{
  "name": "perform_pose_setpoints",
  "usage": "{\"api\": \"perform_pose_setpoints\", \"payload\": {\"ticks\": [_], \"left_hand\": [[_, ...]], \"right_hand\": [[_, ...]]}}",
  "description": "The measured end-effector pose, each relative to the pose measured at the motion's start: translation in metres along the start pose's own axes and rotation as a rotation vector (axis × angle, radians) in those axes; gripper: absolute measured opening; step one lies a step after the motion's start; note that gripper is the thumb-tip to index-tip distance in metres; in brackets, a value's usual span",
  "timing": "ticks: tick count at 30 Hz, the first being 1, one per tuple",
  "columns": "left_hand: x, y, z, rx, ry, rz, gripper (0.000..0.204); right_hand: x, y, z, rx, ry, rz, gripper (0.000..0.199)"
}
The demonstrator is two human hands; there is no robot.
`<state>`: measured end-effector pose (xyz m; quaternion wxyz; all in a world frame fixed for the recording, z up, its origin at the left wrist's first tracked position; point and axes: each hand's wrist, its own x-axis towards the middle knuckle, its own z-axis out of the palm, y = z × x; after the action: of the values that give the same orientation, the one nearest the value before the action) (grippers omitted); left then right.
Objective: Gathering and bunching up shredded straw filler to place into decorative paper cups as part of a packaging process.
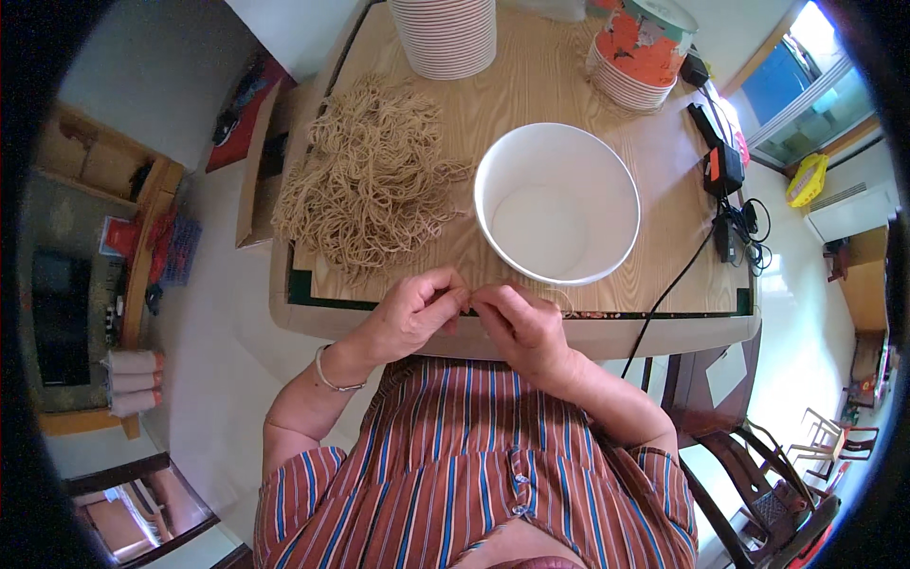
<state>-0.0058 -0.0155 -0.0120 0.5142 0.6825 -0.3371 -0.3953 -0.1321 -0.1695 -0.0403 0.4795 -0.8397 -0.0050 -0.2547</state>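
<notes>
My left hand (417, 311) and my right hand (526, 330) meet at the table's front edge, fingertips pinched together. What lies between the fingers is too small to make out. A thin tan strand (567, 302) curls out beside my right hand. Just beyond my left hand spreads a loose, tangled heap of tan string-like strands (370, 180). A large white round tub (557, 204), open at the top with its white inside showing, stands beyond my right hand. Neither hand touches the heap or the tub.
On the wood-grain table (531, 76), a stack of white tubs (444, 38) rises at the back. Another stack (637, 57), orange and green on top, stands back right. Black adapters (725, 169) and cables line the right edge. A cardboard box (261, 171) adjoins the left side.
</notes>
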Motion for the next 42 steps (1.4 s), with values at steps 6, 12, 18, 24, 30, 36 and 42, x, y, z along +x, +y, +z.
{"api": "perform_pose_setpoints", "payload": {"ticks": [6,12,18,24,30,36,42], "left_hand": [[0.001,-0.001,-0.004,-0.084,-0.050,-0.038,0.016],[0.003,0.004,-0.012,-0.179,-0.124,-0.047,0.012],[0.002,0.014,-0.010,0.018,-0.057,-0.015,0.008],[0.002,0.026,-0.006,0.385,0.051,0.228,0.005],[0.003,0.036,-0.004,0.414,0.040,0.295,0.005],[0.005,0.057,-0.002,0.373,0.011,0.371,0.005],[0.014,0.090,-0.004,0.428,0.000,0.462,0.009]], "right_hand": [[-0.001,0.004,-0.003,-0.067,-0.055,-0.029,0.015],[0.000,0.000,-0.006,-0.135,-0.081,-0.033,0.012],[-0.001,-0.001,-0.008,-0.159,-0.143,-0.015,0.013],[0.001,-0.008,-0.012,-0.189,-0.195,0.041,0.012],[0.001,-0.020,-0.027,-0.219,-0.201,-0.032,0.015],[0.016,-0.034,-0.054,-0.351,-0.188,-0.274,0.022],[0.041,-0.043,-0.080,-0.407,-0.218,-0.302,0.023]]}}
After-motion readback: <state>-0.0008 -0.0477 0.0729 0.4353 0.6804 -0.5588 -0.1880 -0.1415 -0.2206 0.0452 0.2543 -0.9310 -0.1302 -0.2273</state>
